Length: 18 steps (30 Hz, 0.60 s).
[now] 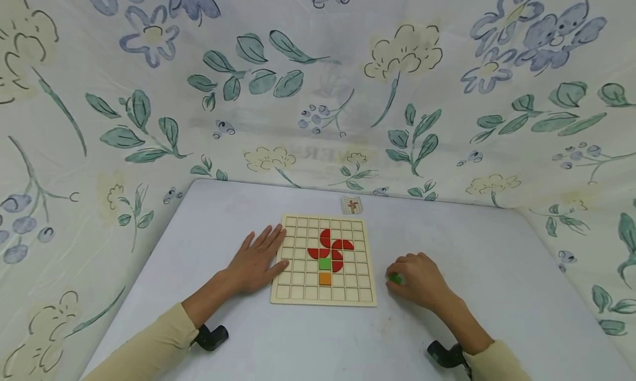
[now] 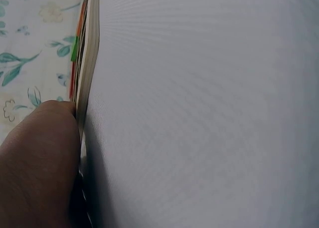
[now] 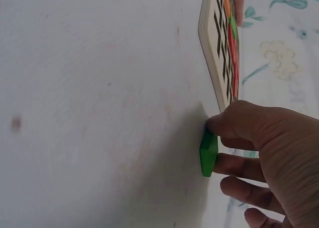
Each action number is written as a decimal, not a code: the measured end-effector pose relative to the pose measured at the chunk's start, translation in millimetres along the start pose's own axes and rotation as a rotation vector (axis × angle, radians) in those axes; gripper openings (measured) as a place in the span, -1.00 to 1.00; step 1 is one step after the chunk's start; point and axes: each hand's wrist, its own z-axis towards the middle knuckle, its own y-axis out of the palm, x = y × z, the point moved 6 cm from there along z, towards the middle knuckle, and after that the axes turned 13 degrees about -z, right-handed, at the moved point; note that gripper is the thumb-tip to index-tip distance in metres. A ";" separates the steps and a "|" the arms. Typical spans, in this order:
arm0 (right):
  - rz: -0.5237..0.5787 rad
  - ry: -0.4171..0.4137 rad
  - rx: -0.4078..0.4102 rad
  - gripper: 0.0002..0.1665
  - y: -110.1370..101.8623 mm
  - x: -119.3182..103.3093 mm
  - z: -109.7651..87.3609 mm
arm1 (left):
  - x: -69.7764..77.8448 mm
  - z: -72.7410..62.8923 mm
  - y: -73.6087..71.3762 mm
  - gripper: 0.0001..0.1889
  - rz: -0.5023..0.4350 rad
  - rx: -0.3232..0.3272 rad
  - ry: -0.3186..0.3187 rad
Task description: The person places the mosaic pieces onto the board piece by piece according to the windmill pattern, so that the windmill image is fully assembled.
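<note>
A square wooden grid board (image 1: 303, 297) lies on the white table, with several red rounded pieces (image 1: 343, 244) set in a pinwheel near its middle. Below them in the grid sit a green square (image 1: 325, 264) and an orange square (image 1: 325, 279). My left hand (image 1: 255, 262) rests flat at the board's left edge, fingers straight, fingertips and thumb touching the rim. To the right of the board, my right hand (image 1: 421, 279) pinches a small green block (image 3: 209, 153) between thumb and fingers, just at the tabletop.
Behind the board lies a small pattern card (image 1: 352, 205) showing a pinwheel figure on a grid. A flower-printed cloth (image 1: 348, 94) hangs behind and around the table (image 1: 308, 342). Black wrist devices (image 1: 211, 338) show under both forearms.
</note>
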 end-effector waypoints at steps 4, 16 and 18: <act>0.032 -0.026 0.034 -0.86 -3.5 -6.8 7.1 | -0.7 -0.8 -0.8 -0.18 0.003 0.000 0.001; 0.121 -0.175 0.005 -0.83 -16.1 -59.5 33.9 | 2.6 -0.7 -3.4 -0.19 -0.004 -0.006 0.002; 0.121 -0.218 0.011 -0.84 -17.9 -72.2 38.8 | 2.1 -1.1 -3.1 -0.19 -0.010 -0.003 0.002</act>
